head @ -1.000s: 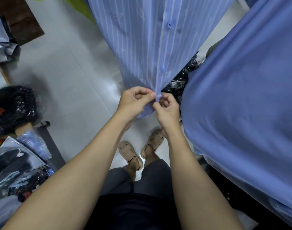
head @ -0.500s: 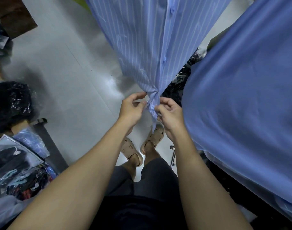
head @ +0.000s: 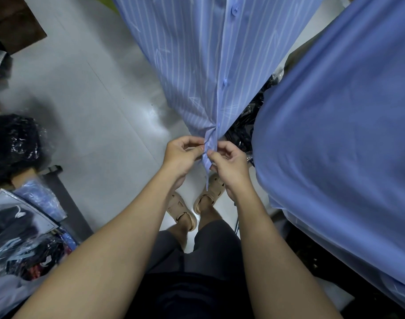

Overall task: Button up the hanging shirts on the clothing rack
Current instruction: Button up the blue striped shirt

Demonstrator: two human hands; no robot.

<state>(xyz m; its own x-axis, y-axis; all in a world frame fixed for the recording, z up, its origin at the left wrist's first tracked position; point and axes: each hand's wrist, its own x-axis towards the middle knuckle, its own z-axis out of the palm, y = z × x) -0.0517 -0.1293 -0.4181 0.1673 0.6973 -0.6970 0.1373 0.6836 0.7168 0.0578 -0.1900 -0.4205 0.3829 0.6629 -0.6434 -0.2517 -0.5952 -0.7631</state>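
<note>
A light blue shirt with white stripes [head: 196, 65] hangs in front of me, its front placket running down the middle with blue buttons [head: 225, 82] fastened along it. My left hand [head: 182, 155] pinches the left side of the shirt's bottom hem. Facing it, my right hand [head: 229, 164] pinches the right side of the same hem, fingertips almost meeting. The fabric bunches just above my fingers around the lowest button [head: 217, 125]. A narrow tail of hem [head: 207, 173] hangs below my hands.
A plain blue garment [head: 335, 146] hangs close on the right. Black plastic-wrapped goods [head: 245, 127] lie behind the shirt. Bagged clothes [head: 19, 226] and a black bag [head: 12, 143] pile up at the left. Grey floor [head: 93, 111] lies ahead, my sandalled feet [head: 190, 206] below.
Both hands have slid down from the button area to the bottom hem, and the placket above them now hangs closed. The view has tilted a little.
</note>
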